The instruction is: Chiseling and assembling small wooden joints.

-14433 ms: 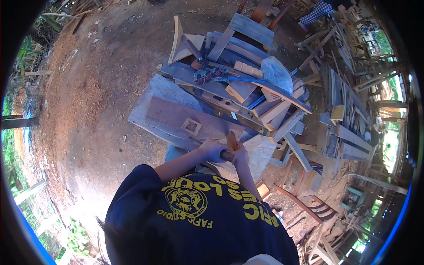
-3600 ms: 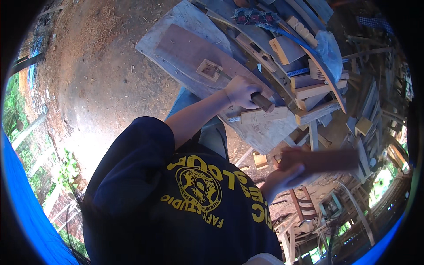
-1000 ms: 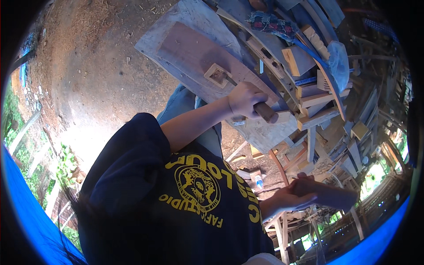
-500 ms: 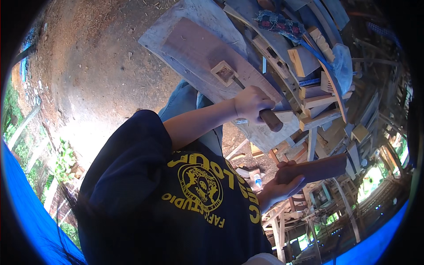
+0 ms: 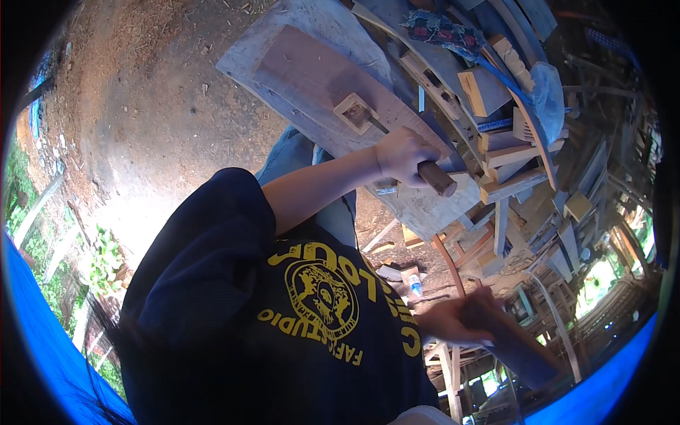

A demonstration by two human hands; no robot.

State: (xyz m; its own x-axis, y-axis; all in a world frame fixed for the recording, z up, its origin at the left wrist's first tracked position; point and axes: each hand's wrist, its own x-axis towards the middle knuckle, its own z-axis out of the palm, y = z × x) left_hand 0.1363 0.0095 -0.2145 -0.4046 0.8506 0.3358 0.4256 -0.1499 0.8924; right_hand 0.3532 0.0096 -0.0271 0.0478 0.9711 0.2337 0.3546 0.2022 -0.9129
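Observation:
My left hand (image 5: 406,157) is closed around a chisel (image 5: 438,179), its wooden handle end sticking out past my fist. The blade slants toward a pale-rimmed square recess (image 5: 346,108) on a reddish-brown board (image 5: 297,60). Whether the cutting edge touches wood is too small to tell. Off to the right and lower, my right hand (image 5: 453,322) grips a dark wooden block (image 5: 517,350), used like a mallet head-on with no separate handle visible. Both hand and block are blurred by motion and apart from the chisel.
The board lies on a larger greyish slab (image 5: 237,60). Wood offcuts (image 5: 513,188), a curved wooden strip (image 5: 540,152), a clear plastic bag (image 5: 547,95) and a frayed cloth (image 5: 443,34) crowd the right side. A small bottle (image 5: 415,285) lies below. Shavings litter the ground (image 5: 156,92).
My right hand has swung the wooden block down and away from the chisel, tilting its far end lower. My left hand stays on the chisel, nearly still.

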